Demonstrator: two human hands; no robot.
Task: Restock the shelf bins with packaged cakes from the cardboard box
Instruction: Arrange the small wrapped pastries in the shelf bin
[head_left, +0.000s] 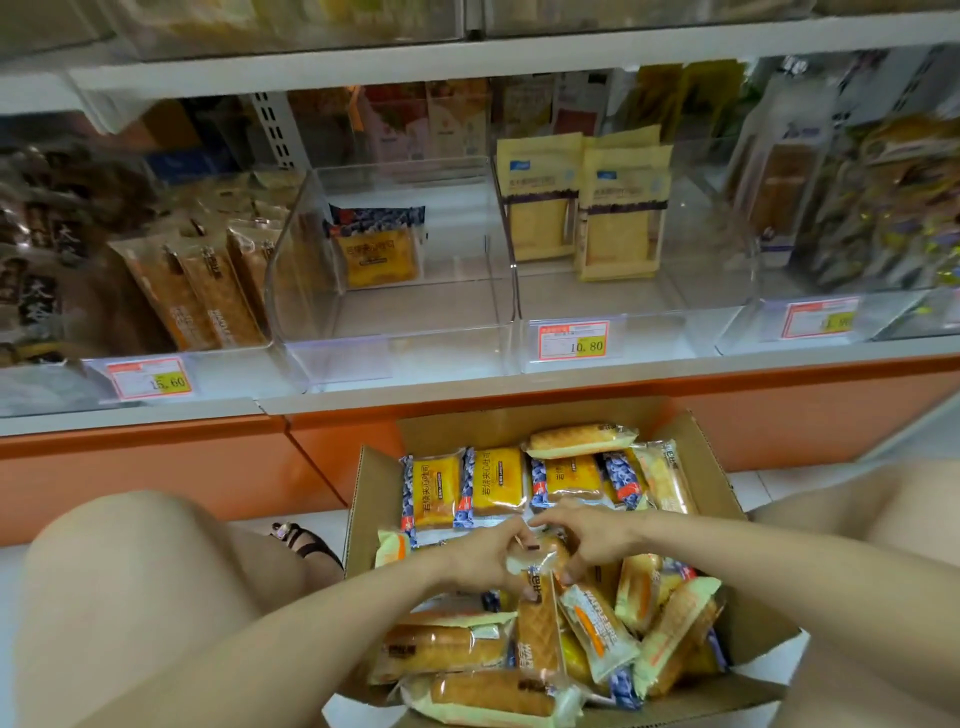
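Now a packaged cake (540, 560) is gripped between both hands, the left hand (480, 560) and right hand (589, 538) curled round its ends, above the other packs (467, 654) in the cardboard box (363, 499). It is best lifted straight, wrapper uncrushed, and matched to whichever of the shelf bins (395, 358) is stocked with its kind. Its label is covered by fingers, so its kind cannot be told; packs lower down are hidden.

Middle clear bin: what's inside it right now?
One blue-and-yellow cake packet stands upright near the back of the middle clear bin. Whatever is behind the packet is hidden.
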